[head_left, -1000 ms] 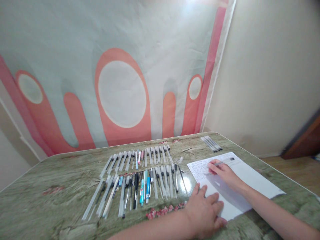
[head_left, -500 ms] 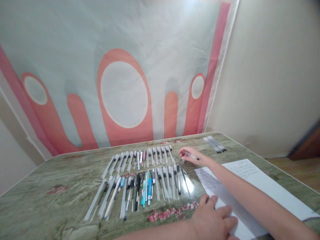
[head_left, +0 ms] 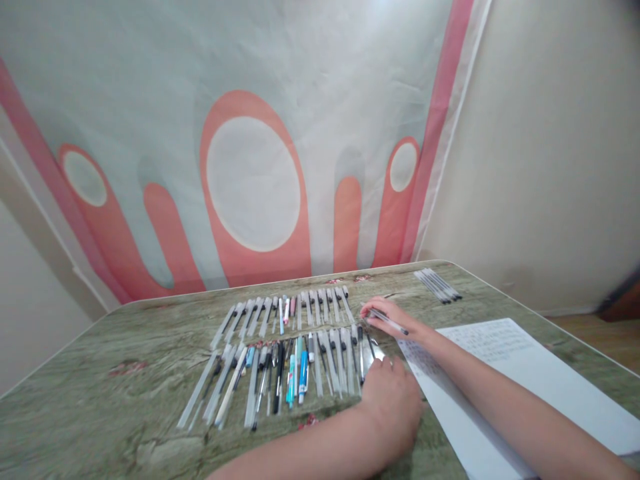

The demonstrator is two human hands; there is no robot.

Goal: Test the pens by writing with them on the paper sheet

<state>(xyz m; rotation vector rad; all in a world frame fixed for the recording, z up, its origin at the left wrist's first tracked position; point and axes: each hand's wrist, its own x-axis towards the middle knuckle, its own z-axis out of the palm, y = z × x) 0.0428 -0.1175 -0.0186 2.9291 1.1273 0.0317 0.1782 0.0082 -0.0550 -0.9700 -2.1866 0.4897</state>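
Note:
My right hand (head_left: 389, 316) is closed around a slim clear pen (head_left: 393, 323) with a black end, just right of the back row. My left hand (head_left: 393, 400) bends over the right end of the front row, its fingertips by a thin dark pen or refill (head_left: 371, 344). The back of that hand hides most of its fingers, so I cannot see whether they grip it. Left of both hands lie two rows of pens, among them a blue-and-white pen (head_left: 303, 377), a teal pen (head_left: 291, 381) and frosted clear pens (head_left: 197, 390).
Written-on white paper (head_left: 540, 387) lies under and beside my right forearm. Several clear pens with black ends (head_left: 437, 285) are grouped at the back right of the marbled green table (head_left: 90, 373). A printed cloth (head_left: 255, 187) hangs behind it.
My left hand has moved off the paper, up and left to the front row's right end. My right hand keeps the pen, which now tilts more steeply. The view has shifted slightly.

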